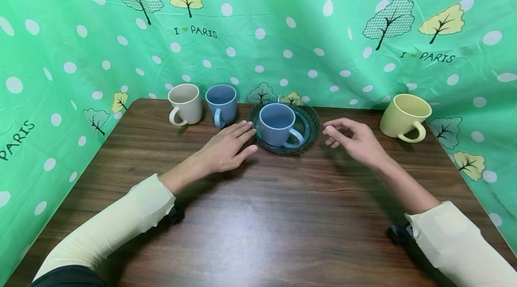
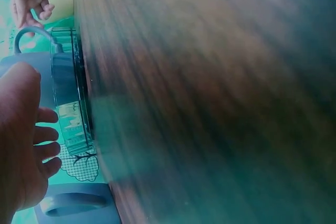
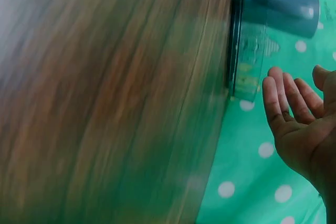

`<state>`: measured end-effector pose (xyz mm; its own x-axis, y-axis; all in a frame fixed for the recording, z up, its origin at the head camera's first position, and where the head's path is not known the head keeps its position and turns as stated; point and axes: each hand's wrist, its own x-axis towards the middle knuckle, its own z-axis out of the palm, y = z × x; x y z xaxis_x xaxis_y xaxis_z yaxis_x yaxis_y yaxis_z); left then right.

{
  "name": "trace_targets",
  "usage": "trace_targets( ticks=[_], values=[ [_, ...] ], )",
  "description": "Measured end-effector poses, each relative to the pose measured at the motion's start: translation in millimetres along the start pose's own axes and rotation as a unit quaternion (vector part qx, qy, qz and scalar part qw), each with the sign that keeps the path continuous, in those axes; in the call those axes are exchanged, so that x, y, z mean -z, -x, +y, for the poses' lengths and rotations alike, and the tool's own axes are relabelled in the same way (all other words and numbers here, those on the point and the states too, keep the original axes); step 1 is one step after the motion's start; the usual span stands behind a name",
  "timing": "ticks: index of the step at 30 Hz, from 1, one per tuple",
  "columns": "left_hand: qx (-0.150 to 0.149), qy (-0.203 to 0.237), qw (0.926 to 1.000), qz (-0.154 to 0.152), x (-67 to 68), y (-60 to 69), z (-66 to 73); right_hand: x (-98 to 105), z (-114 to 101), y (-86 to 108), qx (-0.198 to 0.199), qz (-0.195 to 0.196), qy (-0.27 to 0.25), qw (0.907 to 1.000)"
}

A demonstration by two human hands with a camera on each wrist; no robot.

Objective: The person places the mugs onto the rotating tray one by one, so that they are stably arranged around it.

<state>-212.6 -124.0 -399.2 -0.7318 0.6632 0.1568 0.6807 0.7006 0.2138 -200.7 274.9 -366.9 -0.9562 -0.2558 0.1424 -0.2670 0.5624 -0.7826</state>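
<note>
A blue-grey mug (image 1: 276,124) stands upright inside a dark glass dish (image 1: 278,149), its handle toward the lower right. At the dish's left side is the left hand (image 1: 226,148), palm down with fingers extended; whether it touches the rim I cannot tell. The right hand (image 1: 355,141) hovers just right of the dish, fingers loosely bent and holding nothing. In the left wrist view the left hand (image 2: 21,140) is beside the glass dish (image 2: 73,124). The right wrist view has the right hand (image 3: 307,124) apart from the dish (image 3: 249,66).
A white mug (image 1: 187,104) and another blue mug (image 1: 223,103) stand at the back left of the brown wooden table (image 1: 258,224). A yellow mug (image 1: 404,116) stands at the back right. Behind the table hangs a green dotted cloth (image 1: 282,45).
</note>
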Motion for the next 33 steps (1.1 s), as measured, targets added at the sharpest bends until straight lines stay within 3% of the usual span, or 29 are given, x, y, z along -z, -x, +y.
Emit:
trace_targets(
  ticks=[5, 25, 33],
  values=[
    [-0.016, -0.009, 0.9997, 0.014, -0.8, 1.9, -1.0, 17, 14, 3.5, -0.012, 0.032, 0.002, 0.9994],
    [-0.019, -0.011, 0.9997, -0.013, -2.1, 12.7, 1.4, 79, 57, 19.9, -0.067, 0.118, 0.025, 0.9904],
    [-0.022, -0.004, 0.9996, -0.019, -1.4, 13.6, 4.3, 96, 67, 24.2, -0.090, 0.133, -0.039, 0.9862]
  ],
)
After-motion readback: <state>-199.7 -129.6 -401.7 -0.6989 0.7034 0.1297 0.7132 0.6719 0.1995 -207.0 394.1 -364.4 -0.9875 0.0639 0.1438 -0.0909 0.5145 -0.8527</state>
